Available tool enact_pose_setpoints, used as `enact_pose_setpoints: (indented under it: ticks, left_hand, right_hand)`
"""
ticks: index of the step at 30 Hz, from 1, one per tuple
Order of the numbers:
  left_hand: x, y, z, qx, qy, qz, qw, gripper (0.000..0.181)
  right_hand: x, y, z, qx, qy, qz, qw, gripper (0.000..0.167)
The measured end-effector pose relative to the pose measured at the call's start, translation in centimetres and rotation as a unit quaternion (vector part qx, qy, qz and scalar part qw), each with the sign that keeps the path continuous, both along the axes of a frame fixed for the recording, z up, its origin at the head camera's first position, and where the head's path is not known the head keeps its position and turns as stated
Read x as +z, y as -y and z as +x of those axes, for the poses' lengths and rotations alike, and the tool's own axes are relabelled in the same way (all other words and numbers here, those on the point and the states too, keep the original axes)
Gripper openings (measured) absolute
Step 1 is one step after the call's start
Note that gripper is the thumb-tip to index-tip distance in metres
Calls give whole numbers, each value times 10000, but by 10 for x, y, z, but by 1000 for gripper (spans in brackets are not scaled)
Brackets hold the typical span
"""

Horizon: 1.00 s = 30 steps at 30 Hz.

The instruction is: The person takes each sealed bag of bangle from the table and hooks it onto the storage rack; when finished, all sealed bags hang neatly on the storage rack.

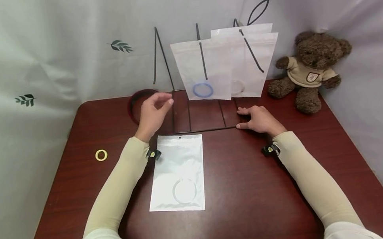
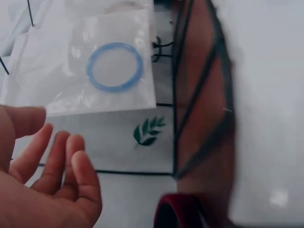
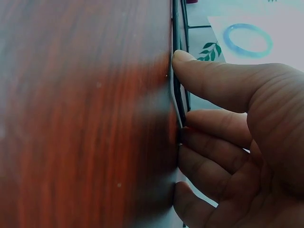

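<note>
A black wire display rack point(image 1: 208, 129) stands at the back of the table with upright hooks. Two white zip bags hang from it; the front bag point(image 1: 185, 66) shows a blue ring point(image 2: 114, 67) through its clear face, and the bag to the right point(image 1: 256, 63) a pale ring. My left hand point(image 1: 155, 114) hovers by the rack's left side, fingers loosely bent, holding nothing. At the front right corner, my right hand point(image 1: 257, 119) holds the rack's base wire with thumb and fingers. Below the rack lies another white zip bag point(image 1: 177, 165) with a pale ring inside.
A small yellow ring point(image 1: 101, 155) lies on the table at left. Behind my left hand is a dark red round object point(image 1: 132, 105), partly hidden. A brown teddy bear point(image 1: 311, 69) sits at the back right. Grey curtains point(image 1: 78, 41) enclose the table.
</note>
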State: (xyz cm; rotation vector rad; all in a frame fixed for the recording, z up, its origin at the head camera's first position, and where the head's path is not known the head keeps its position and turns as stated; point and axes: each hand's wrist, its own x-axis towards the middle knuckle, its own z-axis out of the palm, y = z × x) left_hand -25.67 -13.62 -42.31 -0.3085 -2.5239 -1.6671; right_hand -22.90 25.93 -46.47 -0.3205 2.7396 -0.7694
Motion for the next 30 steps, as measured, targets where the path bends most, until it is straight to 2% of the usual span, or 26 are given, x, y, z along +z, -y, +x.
enact_pose_setpoints:
  ticks: [5,11,19,26,30]
  left_hand:
    - [-10,18,22,-362,353,-612,9968,33]
    - [-19,34,40,-658,912,-1309,9850,39]
    - [-30,49,52,-982,1201,-1929,9689,46]
    - [-39,53,58,-1315,1284,-2742,9440,68]
    - [-38,50,58,-1364,1335,-2973,9355,68]
  right_hand:
    - [2,0,0,12,-49,92,9999,72]
    - [4,-2,-1,4,-33,111,9999,72]
    - [2,-1,-3,5,-118,94,9999,72]
    - [1,1,-2,-6,-144,29,9999,72]
    - [0,2,0,-25,-124,15,9999,72]
